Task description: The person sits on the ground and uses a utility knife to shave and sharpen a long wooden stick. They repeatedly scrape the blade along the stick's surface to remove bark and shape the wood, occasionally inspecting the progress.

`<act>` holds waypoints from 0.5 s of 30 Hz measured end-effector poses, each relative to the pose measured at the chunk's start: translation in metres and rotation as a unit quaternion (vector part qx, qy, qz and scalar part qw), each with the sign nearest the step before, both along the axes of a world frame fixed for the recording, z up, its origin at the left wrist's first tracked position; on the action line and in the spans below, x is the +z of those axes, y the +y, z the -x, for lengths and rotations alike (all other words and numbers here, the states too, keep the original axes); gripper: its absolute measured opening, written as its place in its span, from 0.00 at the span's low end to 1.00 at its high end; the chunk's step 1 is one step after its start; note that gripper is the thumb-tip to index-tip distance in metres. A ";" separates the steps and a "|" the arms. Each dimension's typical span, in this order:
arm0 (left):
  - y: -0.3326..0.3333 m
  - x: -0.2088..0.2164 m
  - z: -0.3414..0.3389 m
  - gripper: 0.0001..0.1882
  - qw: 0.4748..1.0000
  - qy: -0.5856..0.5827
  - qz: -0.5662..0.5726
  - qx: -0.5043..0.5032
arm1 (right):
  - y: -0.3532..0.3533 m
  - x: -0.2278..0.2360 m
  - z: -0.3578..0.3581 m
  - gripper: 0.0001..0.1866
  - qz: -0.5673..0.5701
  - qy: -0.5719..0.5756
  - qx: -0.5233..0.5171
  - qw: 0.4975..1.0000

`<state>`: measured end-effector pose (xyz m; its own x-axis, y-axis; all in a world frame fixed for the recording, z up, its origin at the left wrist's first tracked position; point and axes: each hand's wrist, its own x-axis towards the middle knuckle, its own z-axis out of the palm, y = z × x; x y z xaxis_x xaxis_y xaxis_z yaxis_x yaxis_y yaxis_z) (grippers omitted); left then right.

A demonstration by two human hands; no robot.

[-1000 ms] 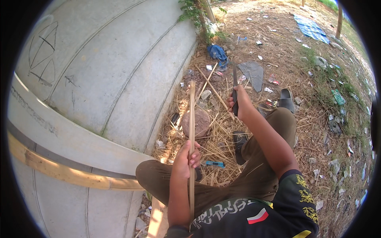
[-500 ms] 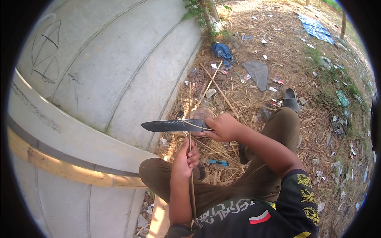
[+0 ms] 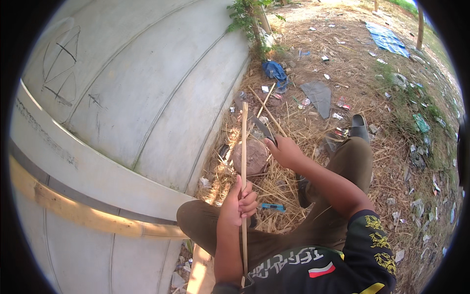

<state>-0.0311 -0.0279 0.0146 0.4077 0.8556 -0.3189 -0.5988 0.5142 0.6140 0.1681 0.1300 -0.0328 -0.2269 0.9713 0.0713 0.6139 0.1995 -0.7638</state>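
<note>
My left hand [image 3: 238, 202] is closed around a long, pale bamboo strip [image 3: 244, 157], which stands nearly upright in view and runs down past my forearm. Gripped in my right hand [image 3: 286, 153] is a large dark-bladed knife [image 3: 263, 126]. Its blade slants up and to the left, passing behind the strip's upper end; whether the two touch I cannot tell. Below the knife, a round brownish block [image 3: 252, 158] sits on the ground between my legs, partly behind the strip. A blue tool-like object [image 3: 272, 207] lies on the straw right of my left hand.
Grey concrete panels [image 3: 161, 98] form a wall on the left, with a bamboo pole [image 3: 88, 210] along it. Loose sticks [image 3: 268, 109], a blue cloth [image 3: 275, 72], a grey triangular sheet [image 3: 318, 96] and scattered litter lie on the straw ahead. A blue tarp [image 3: 387, 39] lies farther off.
The knife has swung from lying level across the strip to slanting up and left behind it. My left hand has shifted slightly down and right with the strip, uncovering the round block.
</note>
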 end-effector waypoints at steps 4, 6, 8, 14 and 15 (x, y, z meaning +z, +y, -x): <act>-0.006 0.003 0.004 0.29 0.999 0.038 -0.025 -0.007 | -0.012 0.017 -0.001 0.29 -0.038 0.094 0.000 0.995; -0.010 0.005 -0.002 0.29 0.995 0.092 -0.043 0.014 | -0.022 0.028 -0.002 0.27 -0.103 0.111 0.017 0.988; -0.009 0.009 -0.007 0.29 0.988 0.139 -0.057 0.038 | -0.027 0.031 -0.003 0.25 -0.182 0.123 0.037 0.975; -0.012 0.007 -0.010 0.30 0.960 0.263 -0.043 0.085 | -0.038 0.050 -0.011 0.23 -0.316 -0.075 0.223 0.919; -0.013 0.006 -0.011 0.30 0.957 0.274 -0.041 0.088 | -0.032 0.046 -0.011 0.23 -0.298 -0.069 0.175 0.936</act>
